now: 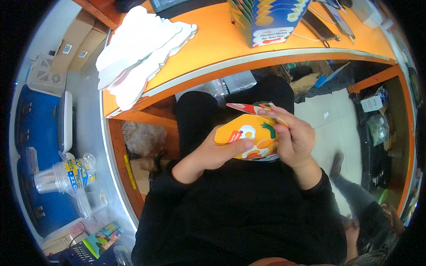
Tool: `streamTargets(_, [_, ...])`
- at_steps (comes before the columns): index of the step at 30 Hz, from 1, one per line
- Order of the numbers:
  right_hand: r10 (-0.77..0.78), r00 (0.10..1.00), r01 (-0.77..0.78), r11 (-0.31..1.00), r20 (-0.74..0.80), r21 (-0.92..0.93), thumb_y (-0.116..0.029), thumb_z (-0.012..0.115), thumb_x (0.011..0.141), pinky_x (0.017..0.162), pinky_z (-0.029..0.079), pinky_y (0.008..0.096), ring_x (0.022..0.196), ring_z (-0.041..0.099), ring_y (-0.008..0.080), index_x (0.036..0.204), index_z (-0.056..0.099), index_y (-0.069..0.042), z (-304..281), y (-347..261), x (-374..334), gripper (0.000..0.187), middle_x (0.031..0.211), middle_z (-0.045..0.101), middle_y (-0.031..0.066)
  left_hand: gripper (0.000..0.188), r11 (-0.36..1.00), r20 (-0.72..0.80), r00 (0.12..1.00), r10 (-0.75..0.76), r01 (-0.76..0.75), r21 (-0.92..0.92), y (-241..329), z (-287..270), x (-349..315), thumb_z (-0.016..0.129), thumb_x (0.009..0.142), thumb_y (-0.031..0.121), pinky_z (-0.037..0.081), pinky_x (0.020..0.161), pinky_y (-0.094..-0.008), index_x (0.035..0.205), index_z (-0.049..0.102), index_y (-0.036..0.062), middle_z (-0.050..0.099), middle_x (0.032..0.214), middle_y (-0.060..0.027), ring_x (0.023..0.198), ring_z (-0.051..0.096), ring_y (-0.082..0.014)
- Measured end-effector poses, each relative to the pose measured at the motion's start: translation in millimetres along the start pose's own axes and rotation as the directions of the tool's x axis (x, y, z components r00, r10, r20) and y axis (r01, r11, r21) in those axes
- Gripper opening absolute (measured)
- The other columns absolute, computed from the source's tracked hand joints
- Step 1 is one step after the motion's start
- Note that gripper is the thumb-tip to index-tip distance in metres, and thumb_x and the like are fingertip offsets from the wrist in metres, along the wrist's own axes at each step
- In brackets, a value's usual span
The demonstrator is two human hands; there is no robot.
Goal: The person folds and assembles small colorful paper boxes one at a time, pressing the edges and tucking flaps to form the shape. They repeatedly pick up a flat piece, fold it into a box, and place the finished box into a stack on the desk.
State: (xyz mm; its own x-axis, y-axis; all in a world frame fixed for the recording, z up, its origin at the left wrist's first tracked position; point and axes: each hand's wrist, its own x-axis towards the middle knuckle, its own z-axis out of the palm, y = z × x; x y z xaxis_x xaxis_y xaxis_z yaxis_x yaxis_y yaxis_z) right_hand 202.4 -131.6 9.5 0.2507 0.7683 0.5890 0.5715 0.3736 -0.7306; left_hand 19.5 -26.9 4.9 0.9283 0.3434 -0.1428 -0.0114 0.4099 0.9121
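Note:
Above my lap I hold a printed card piece (262,133), yellow-orange with fried-egg pictures and a cut, angled outline. A red printed flap (248,108) shows along its far side. My left hand (222,148) grips the card's left side, thumb lying across the front. On the right edge, my right hand (295,135) pinches it with fingers bent over the top. Whether it is one folded card or several layers, I cannot tell. A stack of white cut-out sheets (137,48) lies on the orange table to the far left.
On the orange table (208,37) stands a blue printed cardboard display (273,26), with a dark strap (318,27) and a phone (339,22) to its right. Stacked plastic cups (66,175) lie at left. A person's leg (361,195) is at lower right.

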Motion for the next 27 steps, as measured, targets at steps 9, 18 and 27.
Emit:
streamTargets(9, [-0.134,0.964,0.193,0.948,0.232,-0.253,-0.003,0.069,0.075,0.088,0.055,0.0402,0.102,0.068,0.0337,0.110,0.071,-0.006,6,-7,2,0.036,0.113,0.070,0.0150,0.036,0.994,-0.241,0.967,-0.086,0.098,0.041,-19,1,1,0.062,0.096,0.011,0.052,0.091,-0.0318,0.130,0.054,0.0016,0.065,0.118,-0.0074,0.105,0.062,-0.0139])
streamTargets(18, [0.108,0.983,-0.046,0.930,0.152,-0.366,-0.012,0.073,0.080,0.081,0.057,0.0360,0.091,0.071,0.0282,0.109,0.072,-0.007,20,-20,4,0.029,0.115,0.069,0.0133,0.029,0.995,-0.250,0.963,-0.104,0.099,-0.031,-30,6,4,0.056,0.100,0.018,0.053,0.086,-0.0312,0.124,0.053,0.0020,0.065,0.110,-0.0084,0.100,0.065,-0.0157])
streamTargets(27, [0.169,0.974,-0.108,0.932,0.153,-0.345,-0.007,0.067,0.083,0.081,0.057,0.0367,0.093,0.071,0.0300,0.112,0.069,-0.005,27,-8,-5,0.029,0.115,0.069,0.0149,0.028,0.958,-0.222,0.949,-0.223,0.170,-0.232,-47,-3,4,0.058,0.099,0.017,0.054,0.085,-0.0329,0.122,0.055,0.0010,0.066,0.109,-0.0085,0.097,0.066,-0.0171])
